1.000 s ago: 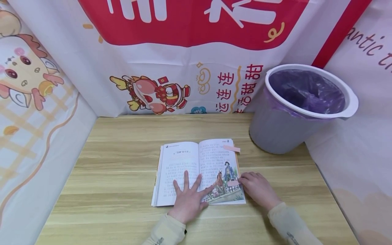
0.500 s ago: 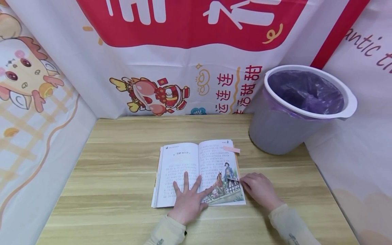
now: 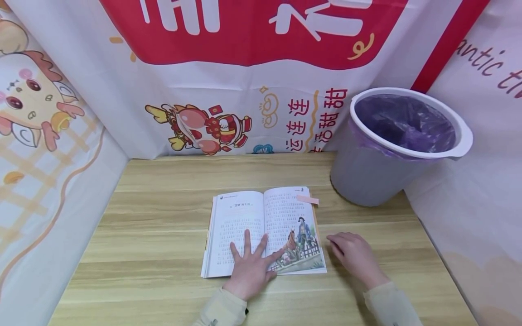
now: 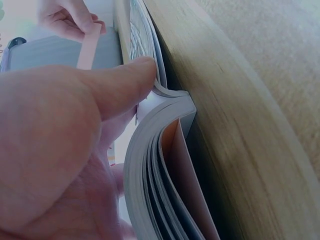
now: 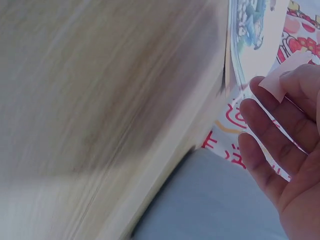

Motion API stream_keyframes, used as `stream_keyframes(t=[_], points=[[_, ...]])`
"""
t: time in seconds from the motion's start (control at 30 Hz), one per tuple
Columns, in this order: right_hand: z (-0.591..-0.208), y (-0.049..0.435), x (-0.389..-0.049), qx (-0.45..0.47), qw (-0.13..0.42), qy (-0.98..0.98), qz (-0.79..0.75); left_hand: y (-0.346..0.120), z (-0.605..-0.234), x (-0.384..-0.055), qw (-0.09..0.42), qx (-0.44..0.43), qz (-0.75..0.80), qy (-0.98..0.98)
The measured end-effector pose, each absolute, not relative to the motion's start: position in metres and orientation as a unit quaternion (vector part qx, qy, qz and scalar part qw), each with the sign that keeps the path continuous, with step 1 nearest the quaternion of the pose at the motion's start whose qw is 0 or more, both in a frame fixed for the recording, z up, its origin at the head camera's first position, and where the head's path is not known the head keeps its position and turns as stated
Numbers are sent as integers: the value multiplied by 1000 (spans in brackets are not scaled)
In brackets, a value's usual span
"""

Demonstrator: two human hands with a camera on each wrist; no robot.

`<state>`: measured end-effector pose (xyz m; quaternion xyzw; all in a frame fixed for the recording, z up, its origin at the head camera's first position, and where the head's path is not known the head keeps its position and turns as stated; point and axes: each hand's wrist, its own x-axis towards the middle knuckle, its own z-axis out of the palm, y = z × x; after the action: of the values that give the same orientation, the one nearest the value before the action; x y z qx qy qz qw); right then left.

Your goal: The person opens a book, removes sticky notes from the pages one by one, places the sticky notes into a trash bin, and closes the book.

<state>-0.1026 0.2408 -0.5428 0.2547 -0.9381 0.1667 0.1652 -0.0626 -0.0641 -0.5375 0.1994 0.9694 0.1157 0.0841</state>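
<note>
An open book lies on the wooden table, with printed text and a drawing of a person and a horse. My left hand rests across its lower middle, fingers spread straight over both pages. Just off the book's right edge, my right hand pinches a pink sticky strip between thumb and index finger; the left wrist view shows this strip hanging clear of the page. A second pink sticky tab stays on the upper right page, sticking out past the edge.
A grey trash can with a purple bag liner stands at the back right of the table. Printed cloth hangs behind, and more covers both sides.
My right hand has peeled the lower pink sticky strip off the right page and moved slightly right, away from the book. The left hand has stayed in place.
</note>
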Motion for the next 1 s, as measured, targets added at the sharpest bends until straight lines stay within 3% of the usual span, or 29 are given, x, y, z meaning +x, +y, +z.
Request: stream_keyframes(t=[1.0], points=[[-508, 258, -91, 256, 290, -899, 205, -64, -539, -62, 82, 198, 112, 970]])
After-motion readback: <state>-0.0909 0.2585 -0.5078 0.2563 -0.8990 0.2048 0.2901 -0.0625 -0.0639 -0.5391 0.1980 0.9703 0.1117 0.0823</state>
